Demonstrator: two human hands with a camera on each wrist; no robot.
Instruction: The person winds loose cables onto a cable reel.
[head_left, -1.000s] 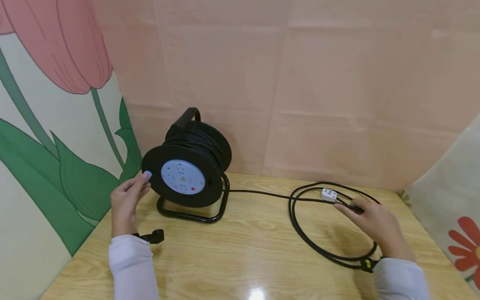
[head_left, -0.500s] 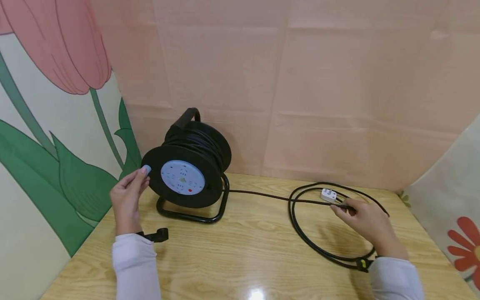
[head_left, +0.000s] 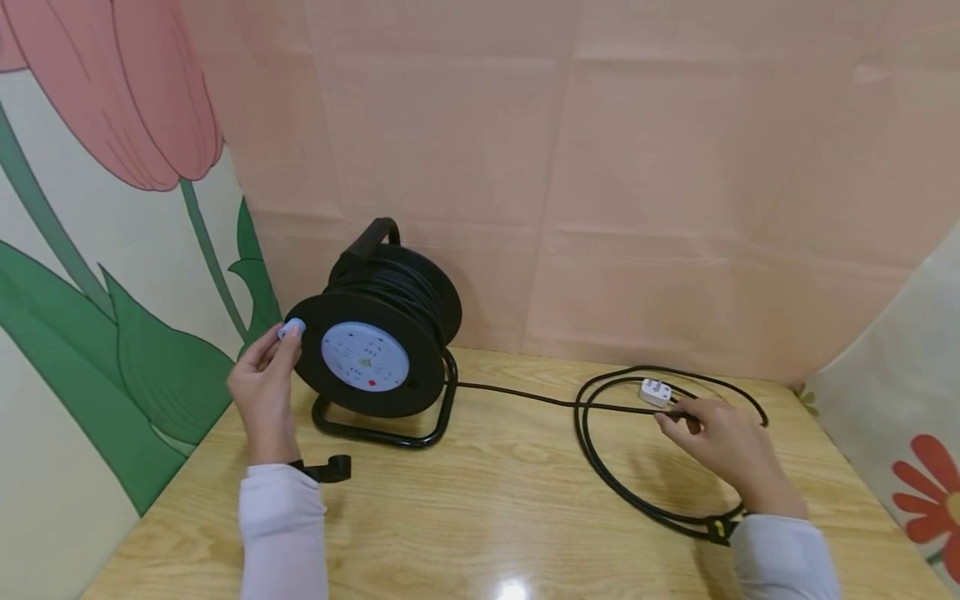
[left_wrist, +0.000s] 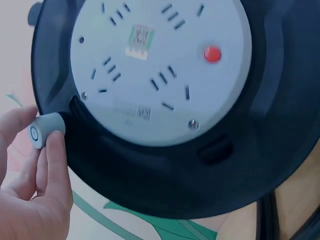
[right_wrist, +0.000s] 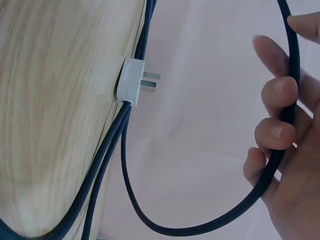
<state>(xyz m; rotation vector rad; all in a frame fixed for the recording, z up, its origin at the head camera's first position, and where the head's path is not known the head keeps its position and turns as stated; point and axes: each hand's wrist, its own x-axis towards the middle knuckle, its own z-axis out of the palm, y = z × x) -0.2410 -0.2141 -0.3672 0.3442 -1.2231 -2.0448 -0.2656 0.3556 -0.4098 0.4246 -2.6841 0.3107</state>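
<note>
A black cable reel (head_left: 431,292) with a pale round socket panel (head_left: 365,357) stands at the left of the table. My left hand (head_left: 266,392) pinches the small pale crank knob (left_wrist: 47,129) at the rim of the reel's disc, thumb and fingers on either side. From the reel a black cable (head_left: 525,394) runs right to my right hand (head_left: 738,454), whose fingers curl round it. Beyond that hand, the cable lies in loose loops. A white plug (head_left: 656,392) with metal prongs rests by the loops, near my right fingertips.
The wooden table (head_left: 480,500) ends against a pink backdrop (head_left: 637,208). A tulip-patterned sheet (head_left: 172,333) hangs close at the left, and a flowered one (head_left: 900,400) at the right. The reel sits on a black tube stand (head_left: 390,437).
The crank knob has gone up a little with my left hand, and the reel's disc has turned, its red button shifting left. My right hand has moved slightly left with the cable.
</note>
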